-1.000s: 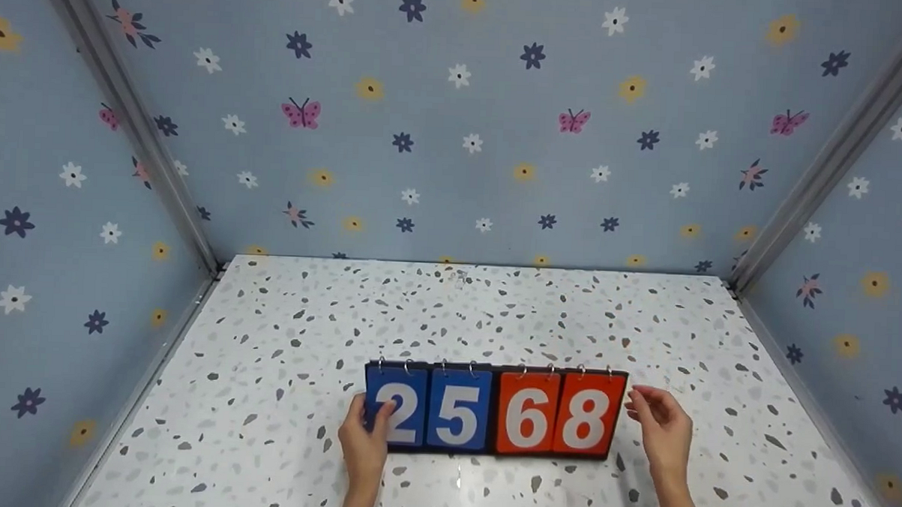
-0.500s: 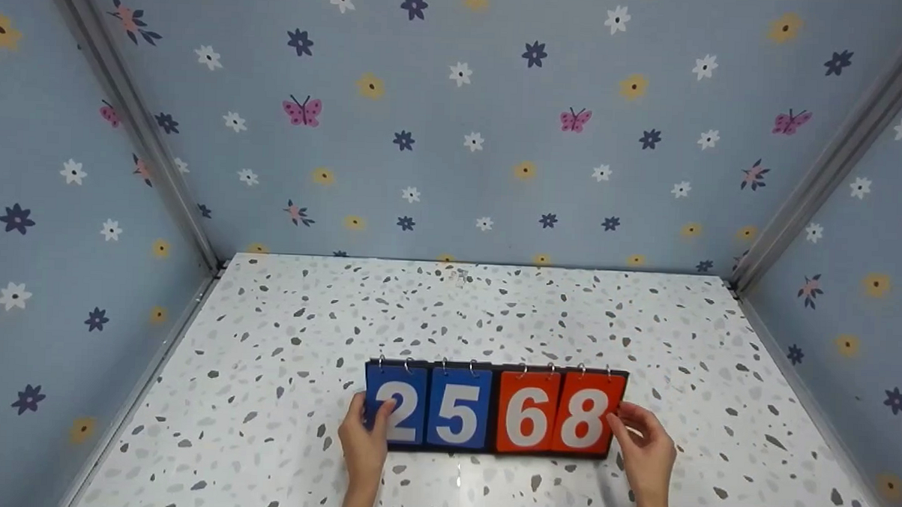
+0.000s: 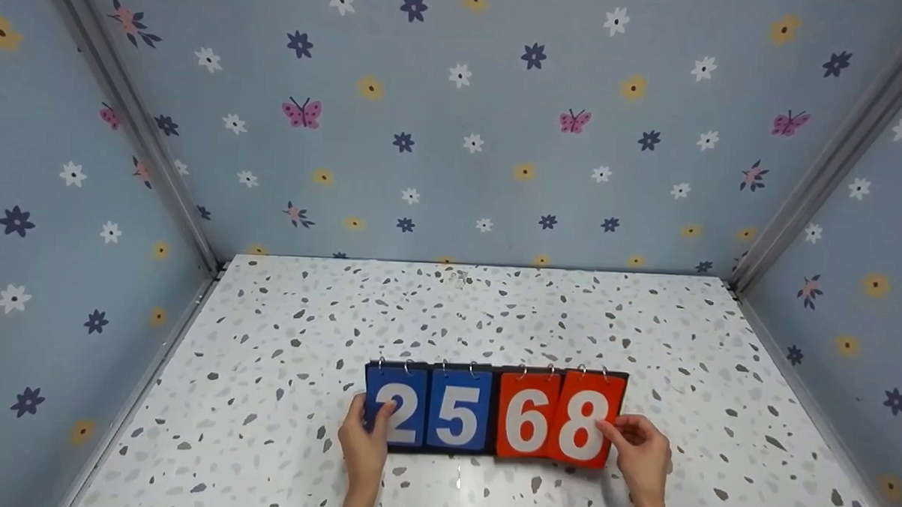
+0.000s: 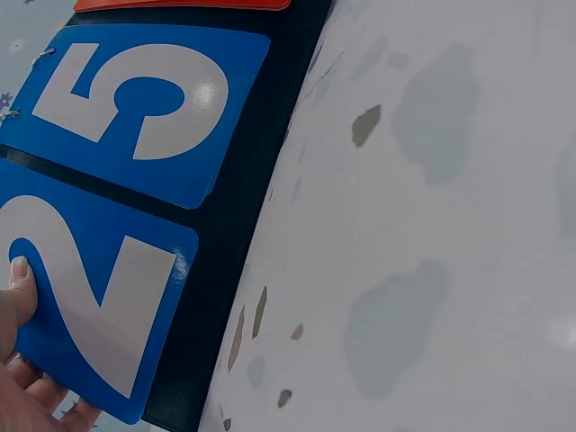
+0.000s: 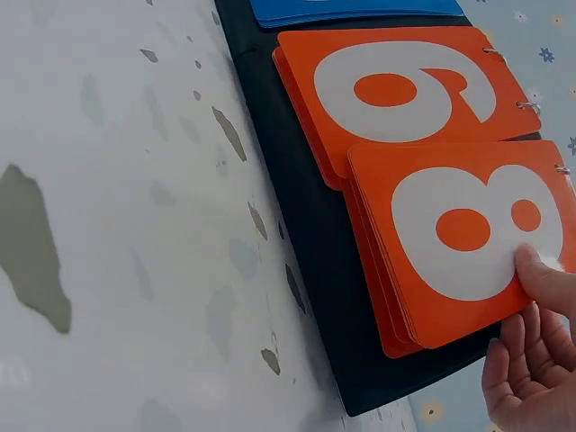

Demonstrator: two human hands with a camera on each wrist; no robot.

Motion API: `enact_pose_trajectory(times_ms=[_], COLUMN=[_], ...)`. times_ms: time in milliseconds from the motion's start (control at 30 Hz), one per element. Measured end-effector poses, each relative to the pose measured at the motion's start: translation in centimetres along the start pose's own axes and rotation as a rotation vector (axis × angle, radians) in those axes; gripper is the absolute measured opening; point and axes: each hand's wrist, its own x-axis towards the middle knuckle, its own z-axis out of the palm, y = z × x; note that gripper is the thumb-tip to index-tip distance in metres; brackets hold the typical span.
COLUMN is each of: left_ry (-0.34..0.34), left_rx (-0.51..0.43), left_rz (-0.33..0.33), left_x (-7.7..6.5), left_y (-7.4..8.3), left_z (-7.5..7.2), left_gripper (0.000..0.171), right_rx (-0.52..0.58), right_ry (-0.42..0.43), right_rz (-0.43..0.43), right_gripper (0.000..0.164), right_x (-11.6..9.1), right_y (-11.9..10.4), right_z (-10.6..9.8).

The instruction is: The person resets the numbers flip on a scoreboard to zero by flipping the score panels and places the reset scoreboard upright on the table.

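A black flip scoreboard (image 3: 493, 412) stands tilted back on the table, its number cards hung from metal rings along the top. Blue cards show 2 (image 4: 99, 306) and 5 (image 4: 144, 108); red cards show 6 (image 3: 526, 414) and 8 (image 5: 459, 238). My left hand (image 3: 366, 442) grips the board's left end, thumb over the 2 card and fingers behind. With my right hand (image 3: 643, 451) I pinch the right edge of the 8 card, thumb on its face. In the right wrist view that card is lifted off the board, with more red cards beneath it.
The white speckled table (image 3: 449, 313) spreads around the scoreboard. Blue flowered panels (image 3: 455, 133) rise at the back and on both sides, with grey metal posts (image 3: 133, 122) at the corners.
My right hand has come in from the right to the 8 card and pinched its edge. That card has swung slightly down and left, away from the board. My left hand stays put.
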Motion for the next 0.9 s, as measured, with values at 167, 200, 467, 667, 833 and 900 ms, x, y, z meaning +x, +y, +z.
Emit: enact_pose_trajectory(times_ms=[167, 200, 467, 667, 833, 900], left_ry=[-0.003, -0.005, 0.006, 0.008, 0.016, 0.02], left_rx=[0.005, 0.004, -0.004, -0.01, 0.004, 0.01], left_rz=[-0.011, -0.011, 0.018, 0.018, 0.038, 0.046], left_x=[0.0, 0.0, 0.0, 0.0, 0.0, 0.0], left_y=[0.0, 0.0, -0.1, 0.0, -0.1, -0.2], left_z=[0.0, 0.0, 0.0, 0.0, 0.1, 0.1], left_gripper=[0.023, 0.023, 0.02, 0.021, 0.02, 0.02], right_rx=[-0.04, -0.044, -0.006, -0.001, 0.138, 0.2], right_ry=[-0.003, -0.003, -0.039, -0.087, -0.161, -0.206], right_rz=[-0.002, -0.017, -0.155, -0.108, -0.103, -0.04], right_gripper=[0.034, 0.033, 0.027, 0.036, 0.033, 0.033], right_x=[0.1, 0.1, -2.0, -2.6, -3.3, -3.5], right_y=[0.0, -0.1, -5.1, -7.2, -9.6, -10.9], right_z=[-0.4, -0.6, -4.3, -5.9, -7.5, -8.3])
